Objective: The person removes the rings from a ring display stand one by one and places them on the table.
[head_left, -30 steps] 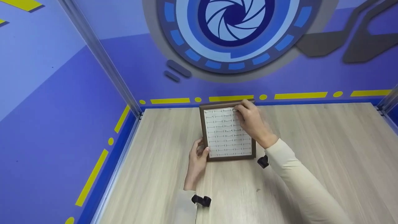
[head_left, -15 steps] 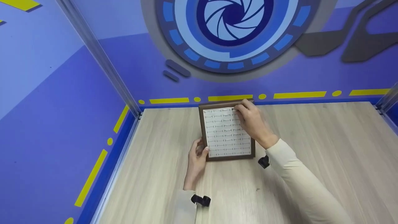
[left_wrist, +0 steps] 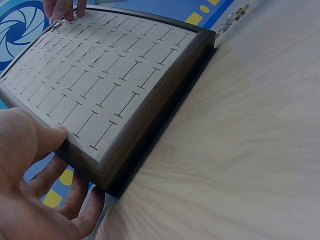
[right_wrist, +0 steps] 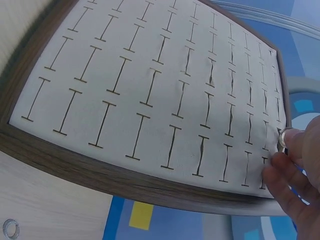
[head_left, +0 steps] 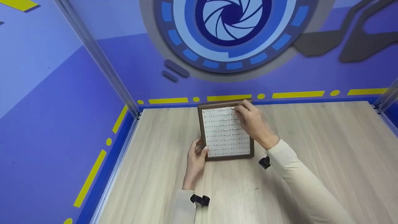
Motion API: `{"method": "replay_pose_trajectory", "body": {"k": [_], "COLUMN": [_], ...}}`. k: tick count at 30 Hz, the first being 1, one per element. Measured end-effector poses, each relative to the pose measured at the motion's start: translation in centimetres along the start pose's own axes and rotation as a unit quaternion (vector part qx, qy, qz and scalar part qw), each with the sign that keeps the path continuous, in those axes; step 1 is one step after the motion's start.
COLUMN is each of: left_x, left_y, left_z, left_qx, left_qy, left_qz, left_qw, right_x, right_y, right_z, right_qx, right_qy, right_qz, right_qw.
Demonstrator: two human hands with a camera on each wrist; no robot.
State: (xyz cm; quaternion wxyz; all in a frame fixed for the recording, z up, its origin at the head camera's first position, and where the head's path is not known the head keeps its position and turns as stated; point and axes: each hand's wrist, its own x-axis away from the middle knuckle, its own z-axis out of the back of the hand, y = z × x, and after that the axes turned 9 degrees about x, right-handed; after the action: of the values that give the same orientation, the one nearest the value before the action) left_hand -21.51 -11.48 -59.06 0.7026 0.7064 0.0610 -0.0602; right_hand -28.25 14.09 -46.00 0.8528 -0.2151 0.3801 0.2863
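A ring display tray (head_left: 224, 137) with a dark brown wooden frame and a white slotted pad lies on the wooden table near the back wall. My left hand (head_left: 199, 150) grips its near left corner, thumb on top and fingers under the edge (left_wrist: 50, 142). At the far right corner of the pad, my right hand (head_left: 238, 109) pinches a small silver ring (right_wrist: 283, 137) between its fingertips, right over a slot. The slots in view on the pad (right_wrist: 150, 90) hold nothing.
The light wood table (head_left: 311, 140) is boxed in by blue walls at the back and left. A small silver ring (right_wrist: 10, 228) lies on the table beside the tray's far edge. A few small metal pieces (left_wrist: 235, 15) sit near the wall.
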Motion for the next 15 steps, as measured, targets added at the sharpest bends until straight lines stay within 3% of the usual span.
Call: {"method": "replay_pose_trajectory", "body": {"k": [15], "left_x": [0.1], "left_y": [0.2], "left_z": [-0.2], "left_qx": [-0.019], "left_qy": [0.012], "left_qz": [0.014], "left_qw": [0.9996], "right_x": [1.1], "right_y": [-0.2], "right_z": [1.5], "right_qx": [-0.04], "right_qy": [-0.009], "right_qz": [0.009], "right_qw": [0.999]}}
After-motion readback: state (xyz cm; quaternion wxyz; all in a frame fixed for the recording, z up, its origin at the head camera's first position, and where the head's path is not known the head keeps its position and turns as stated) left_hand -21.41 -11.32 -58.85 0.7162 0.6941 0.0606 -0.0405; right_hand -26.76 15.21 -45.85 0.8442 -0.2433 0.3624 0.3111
